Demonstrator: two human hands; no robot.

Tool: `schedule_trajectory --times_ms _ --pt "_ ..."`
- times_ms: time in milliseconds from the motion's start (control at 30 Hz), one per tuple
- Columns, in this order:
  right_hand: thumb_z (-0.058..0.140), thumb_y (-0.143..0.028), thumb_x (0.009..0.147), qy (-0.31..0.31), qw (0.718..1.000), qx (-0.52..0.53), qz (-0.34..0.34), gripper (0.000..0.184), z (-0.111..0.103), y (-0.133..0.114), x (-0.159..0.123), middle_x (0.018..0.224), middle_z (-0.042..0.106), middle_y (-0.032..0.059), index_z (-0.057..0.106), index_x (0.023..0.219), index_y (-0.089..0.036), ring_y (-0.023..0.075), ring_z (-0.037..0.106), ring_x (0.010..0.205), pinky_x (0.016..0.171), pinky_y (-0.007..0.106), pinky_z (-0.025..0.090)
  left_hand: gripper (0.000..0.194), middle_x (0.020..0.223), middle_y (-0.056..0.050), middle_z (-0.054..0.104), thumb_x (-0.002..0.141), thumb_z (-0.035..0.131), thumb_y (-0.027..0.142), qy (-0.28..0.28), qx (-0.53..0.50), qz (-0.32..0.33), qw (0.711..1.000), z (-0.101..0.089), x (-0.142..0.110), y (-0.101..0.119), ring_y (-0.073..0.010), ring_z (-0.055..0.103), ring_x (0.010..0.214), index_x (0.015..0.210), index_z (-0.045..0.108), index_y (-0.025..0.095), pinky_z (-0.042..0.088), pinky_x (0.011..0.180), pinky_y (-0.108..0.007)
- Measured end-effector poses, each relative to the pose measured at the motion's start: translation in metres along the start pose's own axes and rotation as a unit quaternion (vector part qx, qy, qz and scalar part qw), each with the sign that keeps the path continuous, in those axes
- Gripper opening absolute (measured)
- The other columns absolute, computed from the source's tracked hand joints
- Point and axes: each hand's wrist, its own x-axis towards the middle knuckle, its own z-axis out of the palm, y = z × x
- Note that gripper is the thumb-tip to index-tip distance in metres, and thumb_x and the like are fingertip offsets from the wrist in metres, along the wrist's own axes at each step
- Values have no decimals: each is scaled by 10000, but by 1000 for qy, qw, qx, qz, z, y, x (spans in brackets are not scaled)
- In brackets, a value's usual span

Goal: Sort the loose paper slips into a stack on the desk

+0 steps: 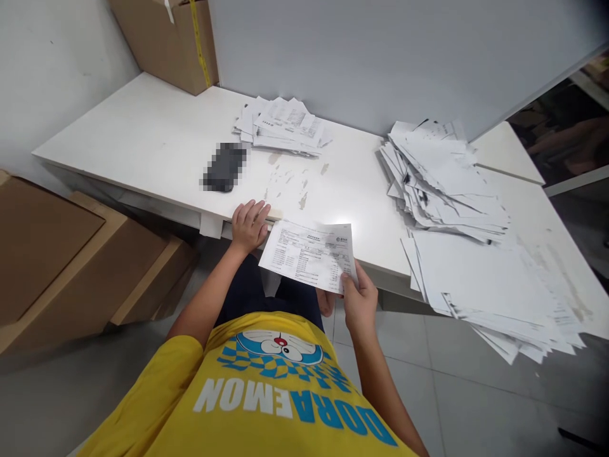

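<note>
My right hand (360, 297) pinches the lower right corner of a printed sheet of paper (309, 255), thumb on top. The sheet is tilted in front of the table's front edge, with lines of small print facing up. My left hand (250, 225) rests at the table edge, just left of the sheet, its fingers extended on the surface and holding nothing. Beyond it on the table lies a dark, pixelated flat object (225, 167). Farther back sits a loose pile of printed papers (288, 124).
At the right, a tall messy paper stack (438, 171) stands behind a spread stack (490, 273) that overhangs the front edge of the white table (157, 139). A cardboard box (166, 44) sits at the back left. More cardboard boxes (85, 254) stand below left. A grey partition (361, 63) rises behind.
</note>
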Motion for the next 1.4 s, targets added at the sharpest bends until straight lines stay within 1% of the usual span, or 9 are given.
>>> schedule_trajectory --times_ms 100,233,400,667,767,967,1167,1300,1400 --pt "608 -421 732 -8 1000 -7 7 665 1 -4 0 974 734 104 649 1326 -123 186 594 683 505 272 457 521 1242 -107 706 987 290 477 23 13 20 999 -1 1 1 -259 585 1268 1254 658 222 347 1143 -432" --pt "610 -411 731 -4 1000 -6 12 632 0 0 4 969 729 101 663 1296 -131 196 606 704 500 268 459 472 1201 -85 731 980 307 406 10 -9 -8 1000 0 1 3 -252 609 1236 1190 696 239 361 1131 -449" --pt "614 -386 763 -19 1000 -10 -12 569 -4 7 12 1086 715 99 656 1288 -174 229 646 849 644 330 537 450 1181 -57 746 974 313 339 26 -12 -5 1000 4 0 3 -245 614 1235 1171 708 253 349 1141 -458" --pt "614 -361 767 -47 997 21 -54 499 2 14 16 1135 722 105 674 1230 -182 260 672 951 763 389 569 484 1240 -76 719 982 284 366 3 -19 2 1000 0 3 1 -252 581 1285 1224 681 235 336 1160 -462" --pt "619 -387 782 -13 996 39 -84 504 0 19 11 1170 715 111 664 1242 -185 269 670 1004 822 406 563 503 1269 -101 699 983 280 393 -1 -14 -2 1000 -1 4 -1 -261 569 1298 1242 672 213 335 1160 -458" --pt "626 -418 819 85 986 49 -134 480 -17 26 -11 1184 701 108 654 1240 -189 279 654 1059 875 417 537 483 1223 -120 710 970 298 379 44 -11 3 999 3 8 -2 -267 583 1266 1207 687 218 306 1167 -464" --pt "668 -447 802 132 976 135 -105 519 -32 25 -44 1058 720 89 628 1246 -181 223 668 895 814 393 558 472 1224 -122 705 935 335 362 47 -19 -15 999 5 13 -2 -276 577 1260 1201 692 208 282 1167 -475" --pt "703 -442 785 159 966 173 -112 534 -47 29 -58 1127 712 97 624 1247 -186 227 665 973 878 398 553 466 1235 -124 700 918 348 348 48 -28 -21 998 2 18 -1 -275 562 1272 1204 687 205 258 1176 -477" --pt "701 -445 802 167 963 176 -114 515 -59 37 -64 1110 718 100 620 1239 -185 247 658 1043 902 404 550 465 1255 -130 690 913 359 349 40 -37 -34 998 -2 21 2 -276 546 1288 1210 681 194 241 1185 -478"
